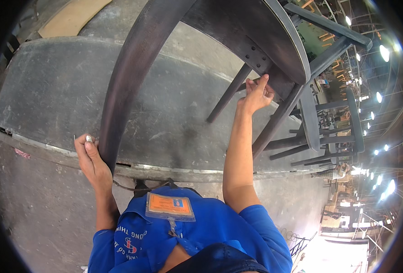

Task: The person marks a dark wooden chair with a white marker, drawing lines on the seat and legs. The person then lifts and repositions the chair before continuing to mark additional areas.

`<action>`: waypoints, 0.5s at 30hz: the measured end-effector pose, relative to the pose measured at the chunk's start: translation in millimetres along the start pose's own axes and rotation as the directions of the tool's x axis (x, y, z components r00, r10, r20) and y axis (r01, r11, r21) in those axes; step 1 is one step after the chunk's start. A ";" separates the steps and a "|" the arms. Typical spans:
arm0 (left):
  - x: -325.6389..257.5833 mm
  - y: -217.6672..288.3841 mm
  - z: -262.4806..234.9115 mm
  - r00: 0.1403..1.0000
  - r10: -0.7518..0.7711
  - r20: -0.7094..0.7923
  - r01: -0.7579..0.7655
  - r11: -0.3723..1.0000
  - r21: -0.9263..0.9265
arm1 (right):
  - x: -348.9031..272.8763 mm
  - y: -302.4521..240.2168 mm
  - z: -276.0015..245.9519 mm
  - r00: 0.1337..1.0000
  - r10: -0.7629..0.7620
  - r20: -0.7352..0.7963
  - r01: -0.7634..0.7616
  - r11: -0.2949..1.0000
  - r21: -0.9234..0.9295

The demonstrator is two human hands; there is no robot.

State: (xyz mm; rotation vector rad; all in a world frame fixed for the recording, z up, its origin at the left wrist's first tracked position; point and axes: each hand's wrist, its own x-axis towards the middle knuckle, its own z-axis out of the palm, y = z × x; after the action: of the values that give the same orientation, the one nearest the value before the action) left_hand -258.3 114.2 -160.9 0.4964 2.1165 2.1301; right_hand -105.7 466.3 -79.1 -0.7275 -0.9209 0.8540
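In the head view a dark-stained wooden chair (pixel 237 41) stands on the grey tabletop (pixel 51 91), filling the frame from 11 to 2 o'clock. The left hand (pixel 91 159), at 8 o'clock, is closed around the chair's curved back rail (pixel 119 100). The right hand (pixel 256 94), near 1 o'clock, pinches the underside of the seat frame where a leg (pixel 276 120) joins. More chairs (pixel 333 132) stand at 3 o'clock.

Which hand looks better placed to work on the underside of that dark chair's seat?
Probably the right hand: its fingertips already touch the frame under the dark chair seat. The left hand is far off, wrapped around the curved back rail.
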 end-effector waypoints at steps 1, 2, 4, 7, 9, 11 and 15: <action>0.0 -1.4 -1.9 1.000 -0.001 0.016 0.002 1.000 -0.024 | -2.2 1.1 -1.2 0.999 -0.029 0.014 0.029 1.000 0.007; 0.0 -2.4 -3.6 1.000 0.012 0.018 -0.012 1.000 0.020 | -4.3 1.7 -2.5 0.999 -0.029 0.024 0.029 1.000 0.002; 1.7 -4.0 -5.7 0.999 0.014 0.030 -0.014 1.000 0.001 | -8.2 2.1 -5.0 0.997 -0.046 0.055 0.046 0.999 0.005; 3.2 -3.1 -5.0 0.999 0.001 0.034 -0.001 1.000 -0.006 | -10.0 -0.2 -6.2 0.997 -0.037 0.070 0.037 0.999 0.005; 4.7 -0.6 -2.4 0.999 0.042 0.007 -0.042 0.998 0.048 | -7.9 -1.9 -4.0 0.999 -0.007 0.050 0.006 1.000 0.021; 6.0 3.4 0.7 0.999 0.040 0.001 -0.040 0.998 0.048 | -3.7 -3.1 -0.5 1.000 0.020 0.021 -0.020 0.999 0.027; 10.5 14.4 5.2 1.000 0.023 0.004 -0.023 0.999 0.033 | 6.6 0.7 10.8 0.998 0.040 -0.039 -0.040 0.999 0.006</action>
State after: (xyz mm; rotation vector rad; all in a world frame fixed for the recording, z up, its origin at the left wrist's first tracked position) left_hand -264.4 121.8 -145.1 0.5297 2.1584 2.1074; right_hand -113.3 474.2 -72.6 -0.7574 -0.8716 0.8747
